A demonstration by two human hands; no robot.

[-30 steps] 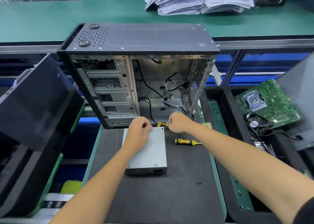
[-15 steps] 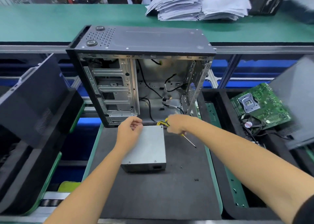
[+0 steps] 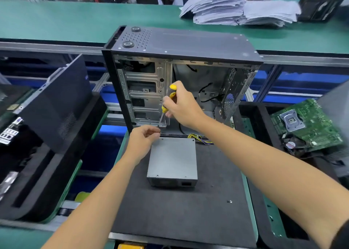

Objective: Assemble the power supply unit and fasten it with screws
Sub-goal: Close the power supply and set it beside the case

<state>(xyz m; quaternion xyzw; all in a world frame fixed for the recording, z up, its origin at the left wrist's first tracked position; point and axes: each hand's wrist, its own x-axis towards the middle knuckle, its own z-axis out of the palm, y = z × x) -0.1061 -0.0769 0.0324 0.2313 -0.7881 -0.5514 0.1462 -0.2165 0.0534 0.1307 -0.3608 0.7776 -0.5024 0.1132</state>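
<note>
- The right hand [image 3: 182,105] has lifted off the mat since the earlier frame and is now raised in front of the open computer case [image 3: 181,78], carrying the yellow-handled screwdriver [image 3: 169,102], which lay on the mat a second ago.
- Its grip is wrapped around the handle, with the shaft pointing down and to the left towards the lower edge of the drive cage.
- The left hand [image 3: 142,141] has slid off the power supply unit [image 3: 172,161] and hovers just beside its far left corner, thumb and forefinger pinched together; they may hold a small screw, but it is too tiny to tell.
- The power supply unit lies flat on the black mat [image 3: 188,211] on the counter, just in front of the case and outside it, its yellow and black cables [image 3: 200,138] trailing towards the case opening.
- One loose screw [image 3: 230,201] sits on the mat, near its right side.
- A green motherboard [image 3: 306,124] rests in a tray to the right.
</note>
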